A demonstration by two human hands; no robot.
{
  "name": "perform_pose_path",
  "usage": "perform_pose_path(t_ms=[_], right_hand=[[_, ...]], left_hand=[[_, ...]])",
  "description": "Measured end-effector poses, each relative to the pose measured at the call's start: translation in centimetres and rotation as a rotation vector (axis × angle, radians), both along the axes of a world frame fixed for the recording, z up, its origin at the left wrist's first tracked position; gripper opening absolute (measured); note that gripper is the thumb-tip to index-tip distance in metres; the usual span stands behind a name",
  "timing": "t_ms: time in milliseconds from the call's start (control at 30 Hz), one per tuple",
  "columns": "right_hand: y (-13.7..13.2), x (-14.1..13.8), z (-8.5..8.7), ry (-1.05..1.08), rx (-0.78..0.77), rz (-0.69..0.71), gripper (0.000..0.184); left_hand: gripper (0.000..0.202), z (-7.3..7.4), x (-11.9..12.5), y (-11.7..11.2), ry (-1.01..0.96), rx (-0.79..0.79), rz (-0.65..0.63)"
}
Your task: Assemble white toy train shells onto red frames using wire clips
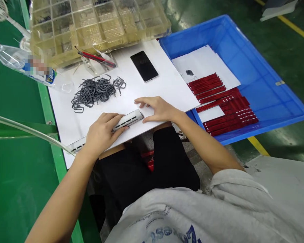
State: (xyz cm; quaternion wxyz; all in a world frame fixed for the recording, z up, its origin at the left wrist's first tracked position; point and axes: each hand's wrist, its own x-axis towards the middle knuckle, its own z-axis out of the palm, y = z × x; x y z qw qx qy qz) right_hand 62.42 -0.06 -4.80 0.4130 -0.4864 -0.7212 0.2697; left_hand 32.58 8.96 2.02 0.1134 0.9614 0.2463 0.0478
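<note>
My left hand (102, 134) is shut around a long white slotted strip (128, 120), whose far end sticks out past my fingers. The strip's other end (76, 145) shows below my wrist, and it lies on a white sheet (164, 87). My right hand (159, 109) rests flat on that sheet with its fingers spread, right next to the strip's far end and holding nothing. Beyond both hands lies a loose heap of dark grey bent wire clips (97, 91).
A black phone (144, 66) lies on the sheet. Behind it stands a clear compartment organiser (98, 27), with red-handled pliers (96, 58) in front. A blue crate (268, 101) holding red strips (218, 101) sits right. A plastic bottle (22, 62) lies left on the green bench (20, 175).
</note>
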Motion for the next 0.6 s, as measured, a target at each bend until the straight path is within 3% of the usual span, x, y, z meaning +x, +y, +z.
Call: perform_pose_path(t_ms=[67,133,267,367,467,600], right_hand=[[-0.2,0.1,0.1,-0.004,0.029,0.008,0.094],[0.0,-0.1,0.2,-0.034,0.026,0.047,0.088],[0.9,-1.5,0.7,-0.207,0.026,0.075,0.052],[-0.3,-2.6,2.3,-0.221,0.0,0.039,0.036],[-5.3,-2.6,4.3,-0.019,-0.08,-0.088,0.036],[-14.8,-1.3,5.6,0.306,-0.227,-0.525,0.037]], left_hand=[[0.061,-0.1,0.0,-0.1,0.032,0.001,0.004],[0.059,-0.4,0.1,-0.2,0.052,0.017,0.008],[0.055,-0.6,0.6,-0.7,0.089,0.084,0.029],[0.058,0.5,0.5,-1.1,0.17,0.063,0.032],[0.068,2.3,-1.6,-2.2,0.232,-0.037,0.019],[0.061,3.7,-6.7,-5.8,0.016,-0.32,-0.039]])
